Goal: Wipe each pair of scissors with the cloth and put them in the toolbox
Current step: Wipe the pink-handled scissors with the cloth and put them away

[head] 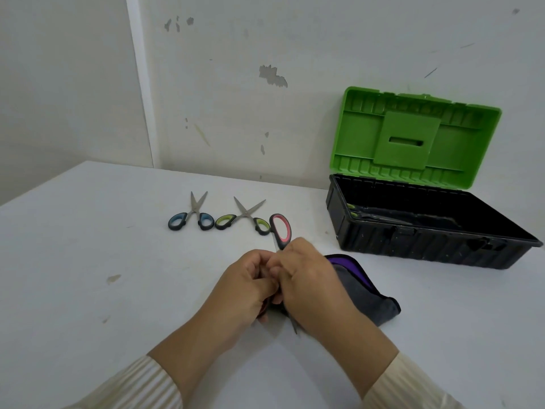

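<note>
Red-handled scissors (281, 230) are held between both hands at the table's middle, one handle loop sticking up beyond my fingers and a blade tip poking out below. My left hand (246, 286) is closed around the scissors. My right hand (312, 281) grips them together with a grey cloth with purple trim (361, 287), which trails to the right onto the table. Blue-handled scissors (193, 218) and green-handled scissors (243, 218) lie open on the table beyond my hands. The toolbox (413, 237), black with a green lid (413, 137) raised, stands at the right; green-handled scissors (371, 215) lie inside.
The white table (88, 261) meets a scuffed wall at the back, and the toolbox lid leans against that wall. The table's left edge runs diagonally at the far left. Cream ribbed sleeves cover both forearms.
</note>
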